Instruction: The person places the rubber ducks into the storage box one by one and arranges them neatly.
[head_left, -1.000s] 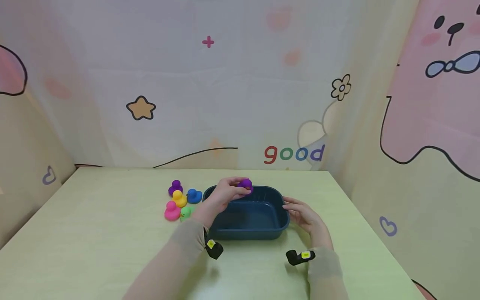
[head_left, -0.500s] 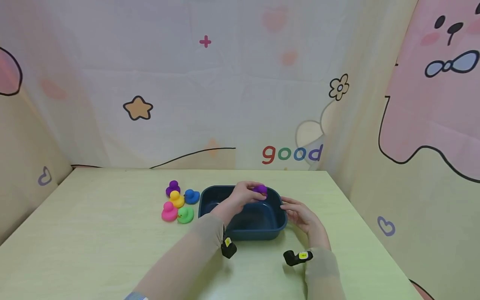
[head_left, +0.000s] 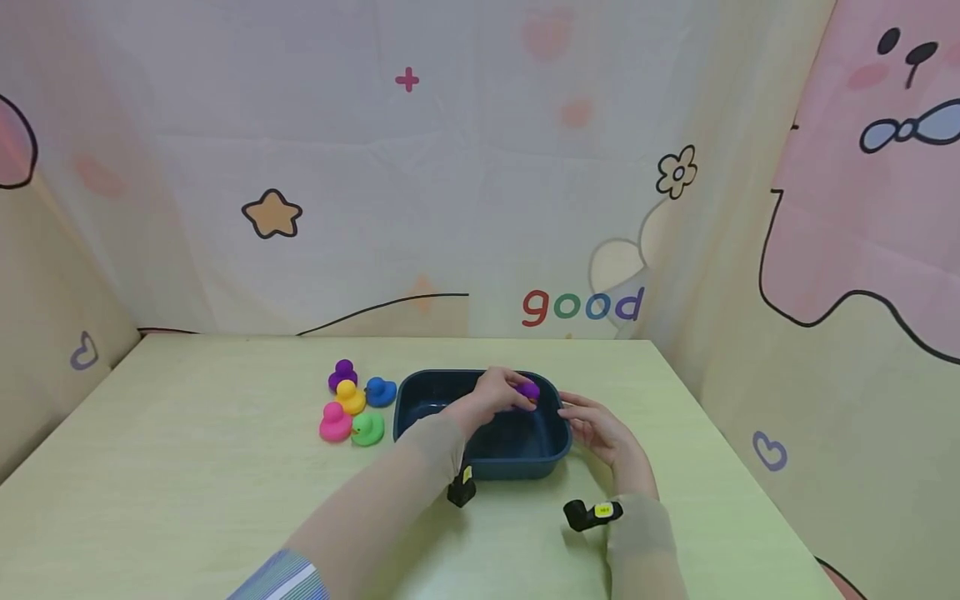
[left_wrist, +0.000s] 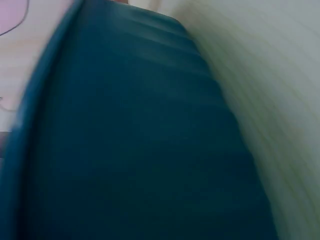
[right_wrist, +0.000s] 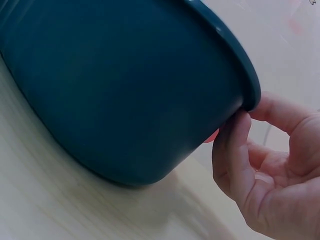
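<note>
My left hand reaches into the dark blue plastic basin, holding a purple rubber duck between fingers and thumb near the basin's right end. At that end, my right hand grips the rim; the right wrist view shows its fingers bent at the lip of the basin. Left of the basin sits a cluster of rubber ducks: another purple duck, a yellow duck, a blue duck, a pink duck and a green duck. Only the basin's outer wall fills the left wrist view.
A pale wooden table carries everything. Behind and at both sides hangs a printed cloth backdrop. Black wrist cameras sit on both sleeves, the left camera close to the basin's front wall.
My left hand has moved right across the basin with the purple duck, then lowered it below the rim. My right hand stays at the basin's right end.
</note>
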